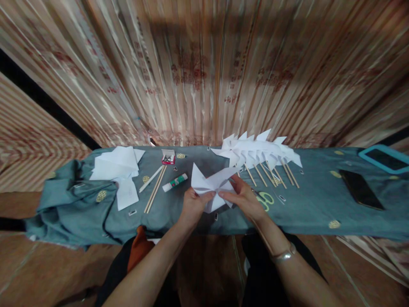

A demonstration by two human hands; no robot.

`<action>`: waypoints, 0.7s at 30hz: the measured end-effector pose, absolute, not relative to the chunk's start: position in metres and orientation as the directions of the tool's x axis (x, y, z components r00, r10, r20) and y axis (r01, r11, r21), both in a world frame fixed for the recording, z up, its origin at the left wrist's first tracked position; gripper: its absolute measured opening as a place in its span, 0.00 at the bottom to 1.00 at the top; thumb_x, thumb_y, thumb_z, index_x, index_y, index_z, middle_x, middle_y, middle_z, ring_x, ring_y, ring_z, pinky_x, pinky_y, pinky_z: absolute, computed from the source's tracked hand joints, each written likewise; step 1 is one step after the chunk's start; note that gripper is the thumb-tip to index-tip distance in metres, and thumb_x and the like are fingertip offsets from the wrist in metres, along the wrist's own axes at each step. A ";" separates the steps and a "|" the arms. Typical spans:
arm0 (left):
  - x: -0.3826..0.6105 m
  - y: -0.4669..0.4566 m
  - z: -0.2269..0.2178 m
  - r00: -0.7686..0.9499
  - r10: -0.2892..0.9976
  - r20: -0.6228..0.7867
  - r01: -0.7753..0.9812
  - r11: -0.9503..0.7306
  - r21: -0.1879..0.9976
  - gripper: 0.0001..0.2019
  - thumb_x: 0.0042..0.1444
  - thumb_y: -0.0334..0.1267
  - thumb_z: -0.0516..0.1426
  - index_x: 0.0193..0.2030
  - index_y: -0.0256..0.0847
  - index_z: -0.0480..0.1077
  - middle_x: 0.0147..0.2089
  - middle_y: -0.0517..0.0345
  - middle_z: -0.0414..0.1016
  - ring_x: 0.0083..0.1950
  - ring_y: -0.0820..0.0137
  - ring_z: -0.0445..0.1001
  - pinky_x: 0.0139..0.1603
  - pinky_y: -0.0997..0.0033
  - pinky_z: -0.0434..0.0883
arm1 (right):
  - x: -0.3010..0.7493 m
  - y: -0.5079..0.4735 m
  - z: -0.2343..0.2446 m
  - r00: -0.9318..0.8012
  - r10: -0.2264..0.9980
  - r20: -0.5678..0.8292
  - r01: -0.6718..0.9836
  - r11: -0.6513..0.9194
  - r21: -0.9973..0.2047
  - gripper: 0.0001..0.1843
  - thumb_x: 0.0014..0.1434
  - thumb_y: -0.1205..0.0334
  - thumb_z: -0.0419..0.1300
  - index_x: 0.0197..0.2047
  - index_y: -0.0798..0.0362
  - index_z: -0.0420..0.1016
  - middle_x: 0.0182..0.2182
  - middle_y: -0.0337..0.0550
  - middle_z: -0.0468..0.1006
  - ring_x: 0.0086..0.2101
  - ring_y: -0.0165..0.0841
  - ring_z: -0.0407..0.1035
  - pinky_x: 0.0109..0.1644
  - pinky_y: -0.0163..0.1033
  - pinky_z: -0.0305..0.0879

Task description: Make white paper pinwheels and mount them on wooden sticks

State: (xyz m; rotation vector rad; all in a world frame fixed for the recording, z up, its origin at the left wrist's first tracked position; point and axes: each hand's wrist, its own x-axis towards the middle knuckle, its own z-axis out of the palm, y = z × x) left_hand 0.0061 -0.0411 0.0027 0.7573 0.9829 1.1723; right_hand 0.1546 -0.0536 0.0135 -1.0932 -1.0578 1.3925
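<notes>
Both hands hold one folded white paper piece (211, 181) with pointed flaps, just above the teal cloth (313, 204). My left hand (193, 205) pinches its lower left part. My right hand (244, 198) grips its right side with thumb and fingers. Behind it lies a row of finished white paper pinwheels (258, 149) on wooden sticks. Green-handled scissors (266, 199) lie just right of my right hand, partly hidden by it.
A glue stick (175, 182), loose wooden sticks (155, 187) and a small red box of pins (168, 157) lie left of the hands. A stack of white paper sheets (119, 168) sits further left. A dark phone (361, 189) and a blue-cased tablet (385, 158) lie at right.
</notes>
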 end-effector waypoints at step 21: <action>-0.010 -0.042 0.003 -0.005 0.973 -0.230 -0.380 0.211 0.901 0.13 0.33 0.35 0.69 0.29 0.36 0.77 0.30 0.55 0.81 0.32 0.65 0.77 0.38 0.67 0.72 | 0.146 -0.051 0.007 0.117 0.991 -0.060 -0.180 -0.038 -0.983 0.26 0.42 0.52 0.72 0.45 0.50 0.75 0.41 0.45 0.82 0.42 0.40 0.76 0.46 0.45 0.72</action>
